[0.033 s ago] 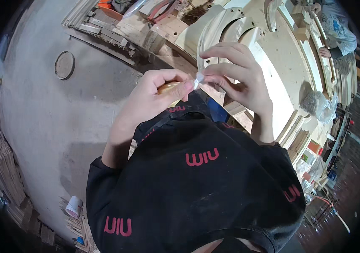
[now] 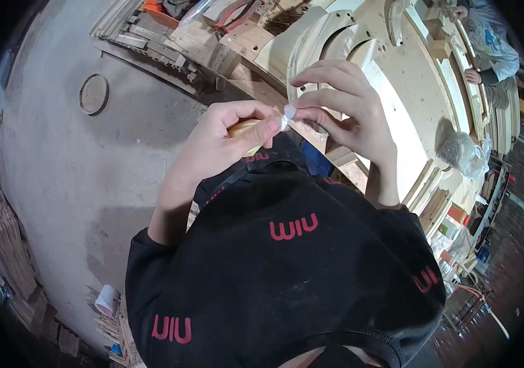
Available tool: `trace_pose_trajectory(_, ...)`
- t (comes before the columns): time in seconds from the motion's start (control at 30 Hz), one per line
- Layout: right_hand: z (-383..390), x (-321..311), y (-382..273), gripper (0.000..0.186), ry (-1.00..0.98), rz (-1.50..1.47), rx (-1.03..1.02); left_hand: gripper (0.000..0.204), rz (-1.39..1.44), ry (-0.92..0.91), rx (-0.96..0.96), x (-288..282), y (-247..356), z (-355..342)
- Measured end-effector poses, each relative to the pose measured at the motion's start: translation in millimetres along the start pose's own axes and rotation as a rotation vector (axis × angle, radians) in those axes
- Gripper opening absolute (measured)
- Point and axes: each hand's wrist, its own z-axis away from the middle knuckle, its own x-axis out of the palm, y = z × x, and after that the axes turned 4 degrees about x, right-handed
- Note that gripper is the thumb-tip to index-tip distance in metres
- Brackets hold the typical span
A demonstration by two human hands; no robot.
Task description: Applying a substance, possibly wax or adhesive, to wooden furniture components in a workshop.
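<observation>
Grips yellowish item (image 2: 243, 127) in left hand (image 2: 231, 132), near 12 o'clock, with fingers curled round it. Pinches small whitish piece (image 2: 289, 111) at its end between thumb and forefinger of right hand (image 2: 355, 113), other fingers spread. Beyond, toward 1 o'clock: curved wooden pieces (image 2: 306, 48).

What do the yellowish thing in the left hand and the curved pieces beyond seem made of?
The yellowish thing looks smooth and slightly glossy, perhaps plastic; the left hand hides much of it. The curved pieces look like unvarnished wood, given their pale tan colour and matt faces.
</observation>
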Motion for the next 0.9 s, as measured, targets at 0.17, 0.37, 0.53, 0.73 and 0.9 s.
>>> trace_pose_trajectory(0.17, -9, 11, -9, 0.022, -0.042, -0.288, -0.003, 0.022, 0.019, 0.019, 0.021, 3, 2, 12)
trace_pose_trajectory(0.37, -6, -2, 0, 0.018, -0.144, -0.185, -0.13, 0.022, -0.028, -0.063, -0.001, 1, 12, 13)
trace_pose_trajectory(0.53, -3, -27, -10, 0.024, -0.153, -0.11, -0.085, 0.025, 0.073, -0.166, -0.023, 7, 12, 5)
trace_pose_trajectory(0.73, 3, -55, -27, 0.03, -0.084, 0.076, -0.042, 0.027, 0.133, -0.334, 0.003, 16, 32, -13)
trace_pose_trajectory(0.9, 13, -64, -34, 0.026, -0.034, 0.117, 0.053, 0.027, 0.12, -0.383, 0.004, 23, 31, -21)
